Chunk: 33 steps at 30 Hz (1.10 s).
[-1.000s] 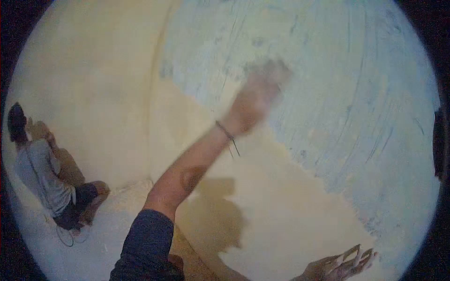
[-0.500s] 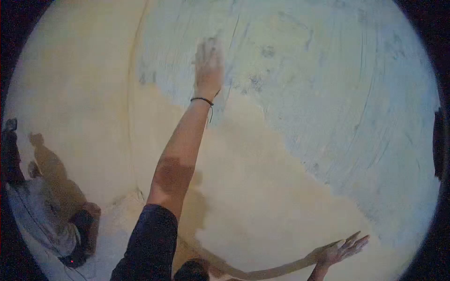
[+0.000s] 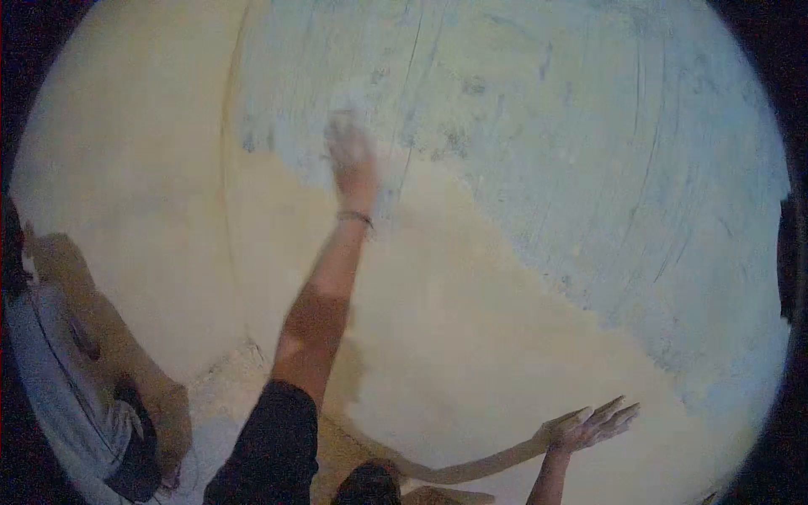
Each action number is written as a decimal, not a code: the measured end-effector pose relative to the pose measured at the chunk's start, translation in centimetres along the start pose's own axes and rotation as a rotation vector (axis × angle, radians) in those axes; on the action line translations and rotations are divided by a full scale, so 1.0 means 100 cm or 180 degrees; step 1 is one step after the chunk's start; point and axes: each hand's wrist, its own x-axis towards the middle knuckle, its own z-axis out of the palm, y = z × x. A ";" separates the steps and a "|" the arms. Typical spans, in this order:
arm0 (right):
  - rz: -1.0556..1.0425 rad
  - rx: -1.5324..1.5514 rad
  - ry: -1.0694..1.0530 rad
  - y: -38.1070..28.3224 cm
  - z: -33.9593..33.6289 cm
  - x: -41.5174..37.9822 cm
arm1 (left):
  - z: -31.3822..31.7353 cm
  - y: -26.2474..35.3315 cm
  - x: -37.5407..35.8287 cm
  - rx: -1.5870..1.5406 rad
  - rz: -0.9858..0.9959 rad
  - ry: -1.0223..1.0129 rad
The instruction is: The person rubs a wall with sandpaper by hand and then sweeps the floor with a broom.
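Right hand was splayed against the wall near 4 o'clock, bracing I guess; left hand at 11, fingers too blurry to tell.

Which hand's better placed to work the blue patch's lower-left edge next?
Left, probably: the left hand overlaps the blue patch near that edge; the right hand is lower, over yellow surface.

The broad cream wall looks matt and smooth, its irregular pale blue patch toward two o'clock rough and streaked, and the short dark sleeve at seven o'clock is matt cloth.
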 end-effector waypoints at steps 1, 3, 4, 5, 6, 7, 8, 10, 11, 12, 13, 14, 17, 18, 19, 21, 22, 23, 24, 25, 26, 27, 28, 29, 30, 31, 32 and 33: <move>0.0027 0.0030 -0.0002 0.002 0.001 -0.003 | -0.036 0.043 -0.017 -0.0976 0.0066 0.0041; -0.0150 -0.0160 0.0031 0.014 0.007 -0.008 | -0.104 0.128 -0.070 -0.2389 0.0388 -0.0392; -0.0199 -0.0134 0.0016 0.015 0.008 -0.011 | -0.122 0.155 -0.103 -0.2407 0.1760 -0.0604; -0.0176 -0.0095 -0.0105 0.016 0.008 -0.017 | -0.130 0.154 -0.104 -0.2380 0.1703 -0.0631; -0.0166 -0.0088 -0.0221 0.021 0.006 -0.021 | -0.137 0.157 -0.104 -0.2682 0.2006 -0.0783; -0.0321 -0.0058 -0.0201 0.027 0.008 -0.025 | -0.141 0.159 -0.100 -0.2967 0.2333 -0.0919; -0.0335 -0.0065 -0.0200 0.036 0.008 -0.032 | -0.128 0.140 -0.097 -0.2619 0.1760 -0.0748; -0.0392 -0.0293 -0.0653 0.062 0.006 -0.052 | -0.079 0.074 -0.096 -0.2532 0.0232 -0.0517; -0.0496 -0.0270 -0.0651 0.074 0.009 -0.063 | -0.065 0.038 -0.105 -0.2194 -0.0414 -0.0234; -0.0481 -0.0255 -0.0748 0.079 0.019 -0.064 | -0.047 0.023 -0.130 -0.1337 -0.0526 -0.0149; -0.0386 -0.0179 -0.0755 0.079 0.025 -0.068 | -0.042 0.014 -0.152 -0.0470 -0.0605 -0.0021; -0.0278 -0.0096 -0.0747 0.076 0.027 -0.075 | -0.047 0.040 -0.175 -0.1088 -0.0968 -0.0233; 0.0075 0.0037 -0.0860 0.074 0.031 -0.084 | -0.113 0.171 -0.242 -0.2045 -0.0681 -0.0695; 0.0176 -0.0024 -0.0860 0.074 0.031 -0.082 | -0.146 0.219 -0.262 -0.2179 0.0121 -0.1036; 0.0097 -0.0020 -0.0846 0.072 0.021 -0.080 | -0.172 0.245 -0.268 -0.2341 0.0918 -0.1303; -0.0088 -0.0178 -0.1231 0.094 0.015 -0.077 | -0.185 0.258 -0.262 -0.2567 0.1713 -0.1416; -0.0167 -0.0174 -0.1196 0.112 0.018 -0.074 | -0.175 0.262 -0.254 -0.2711 0.1880 -0.1251; -0.0280 -0.0402 -0.1236 0.129 0.017 -0.076 | -0.158 0.247 -0.243 -0.2334 0.1595 -0.1289; -0.0369 -0.0634 -0.1310 0.145 0.013 -0.080 | -0.137 0.221 -0.233 -0.1959 0.1327 -0.1360; -0.0195 -0.0354 -0.1383 0.160 0.010 -0.079 | -0.106 0.194 -0.225 -0.1908 0.0314 -0.1074; -0.0173 -0.0328 -0.1408 0.174 0.011 -0.079 | -0.089 0.165 -0.205 -0.1786 -0.0029 -0.0773; 0.0250 -0.0212 -0.1637 0.187 0.010 -0.081 | -0.057 0.137 -0.194 -0.1331 -0.0448 -0.0374; 0.0697 -0.0111 -0.1862 0.197 0.010 -0.084 | -0.052 0.132 -0.182 -0.1341 -0.0388 -0.0414; 0.0712 0.0217 -0.1780 0.205 0.016 -0.089 | -0.051 0.132 -0.171 -0.1132 -0.0640 -0.0373; 0.0792 0.0179 -0.1794 0.195 0.014 -0.086 | -0.053 0.141 -0.160 -0.0936 -0.0889 -0.0323; 0.0817 0.0221 -0.1675 0.181 0.022 -0.079 | -0.054 0.177 -0.166 -0.1385 -0.0704 -0.0386; 0.0833 0.0263 -0.1533 0.169 0.030 -0.070 | -0.065 0.227 -0.176 -0.1841 -0.0521 -0.0431; 0.0738 0.0331 -0.1254 0.163 0.027 -0.073 | -0.104 0.267 -0.179 -0.2148 0.0579 -0.0721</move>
